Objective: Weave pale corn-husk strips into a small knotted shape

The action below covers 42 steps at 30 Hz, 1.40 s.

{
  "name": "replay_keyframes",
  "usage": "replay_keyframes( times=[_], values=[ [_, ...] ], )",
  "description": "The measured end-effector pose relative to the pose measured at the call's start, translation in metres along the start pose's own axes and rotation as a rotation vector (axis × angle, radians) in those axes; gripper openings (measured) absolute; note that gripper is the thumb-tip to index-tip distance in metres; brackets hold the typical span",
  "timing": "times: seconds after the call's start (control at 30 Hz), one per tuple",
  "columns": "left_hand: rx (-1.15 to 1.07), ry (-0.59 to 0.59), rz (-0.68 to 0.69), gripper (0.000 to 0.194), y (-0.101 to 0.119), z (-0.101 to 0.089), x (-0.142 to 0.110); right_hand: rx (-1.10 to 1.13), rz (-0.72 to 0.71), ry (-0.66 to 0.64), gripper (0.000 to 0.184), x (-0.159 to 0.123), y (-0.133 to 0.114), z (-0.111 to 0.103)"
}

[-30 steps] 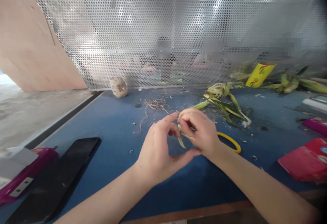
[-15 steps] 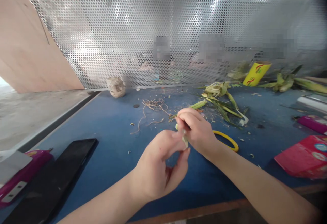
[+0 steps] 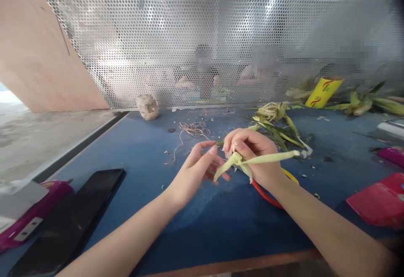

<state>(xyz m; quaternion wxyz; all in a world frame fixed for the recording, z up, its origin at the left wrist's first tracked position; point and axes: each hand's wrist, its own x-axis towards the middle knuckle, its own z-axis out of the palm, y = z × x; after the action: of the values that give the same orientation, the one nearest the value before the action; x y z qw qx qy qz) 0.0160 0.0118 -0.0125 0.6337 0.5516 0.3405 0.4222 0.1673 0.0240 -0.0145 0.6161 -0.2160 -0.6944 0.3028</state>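
My right hand [image 3: 256, 155] is closed around a small bundle of pale green corn husk strips [image 3: 252, 161] above the blue table [image 3: 132, 150]. Strips stick out of the fist to the left and to the right. My left hand [image 3: 197, 169] hovers just left of it, fingers curled loosely and apart, with the fingertips close to the left husk strip; I cannot tell whether they touch it. A yellow and red ring [image 3: 277, 195] lies on the table under my right wrist.
A pile of green husks [image 3: 279, 125], loose twine [image 3: 191, 130] and a twine ball [image 3: 147, 107] lie further back by a perforated metal screen [image 3: 202, 41]. A black phone [image 3: 75, 214] and magenta case [image 3: 28, 222] lie left; red packet [image 3: 378, 203] right. People sit behind the screen.
My left hand has let go and drawn back to the left with its fingers apart. My right hand has turned, and longer husk strips now stick out of it.
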Motion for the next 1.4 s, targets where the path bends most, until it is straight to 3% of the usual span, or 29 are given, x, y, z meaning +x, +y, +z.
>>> replay_keyframes(
  times=[0.07,0.2,0.47,0.67,0.8,0.97,1.07,1.2,1.27,1.33,1.4],
  values=[
    [-0.055,-0.082,0.036,0.04,0.001,0.001,-0.001,0.032,0.039,0.005,0.017,-0.001,0.001,0.0],
    [-0.109,-0.085,0.134,0.046,0.003,0.004,-0.006,0.138,0.095,0.047,0.018,-0.001,0.001,0.0],
    [-0.14,-0.094,0.094,0.045,0.002,0.005,-0.006,0.342,0.293,0.134,0.028,0.005,-0.003,0.003],
    [-0.16,-0.247,-0.005,0.047,0.005,0.001,-0.006,0.355,0.251,0.147,0.025,0.006,-0.003,0.002],
    [-0.443,-0.211,-0.05,0.036,0.003,-0.003,-0.002,0.301,0.187,0.172,0.023,0.007,0.0,-0.001],
    [-0.672,-0.141,-0.137,0.049,-0.005,-0.004,0.002,0.193,0.104,0.146,0.021,0.004,0.004,-0.001],
    [-0.569,-0.071,-0.06,0.045,-0.01,-0.003,0.0,0.022,0.09,0.073,0.02,0.002,0.003,0.0],
    [-0.162,0.017,0.149,0.045,-0.005,-0.001,-0.006,-0.188,0.088,-0.119,0.018,0.001,-0.004,-0.002],
    [-0.009,0.022,0.167,0.044,-0.001,-0.002,-0.008,-0.21,0.052,-0.172,0.016,0.002,-0.006,-0.004],
    [0.014,-0.018,0.14,0.039,0.004,-0.004,-0.006,-0.219,0.031,-0.188,0.015,0.002,-0.007,-0.005],
    [-0.124,-0.158,0.079,0.042,0.007,-0.008,-0.003,-0.212,0.05,-0.139,0.014,0.003,-0.006,-0.006]
  ],
)
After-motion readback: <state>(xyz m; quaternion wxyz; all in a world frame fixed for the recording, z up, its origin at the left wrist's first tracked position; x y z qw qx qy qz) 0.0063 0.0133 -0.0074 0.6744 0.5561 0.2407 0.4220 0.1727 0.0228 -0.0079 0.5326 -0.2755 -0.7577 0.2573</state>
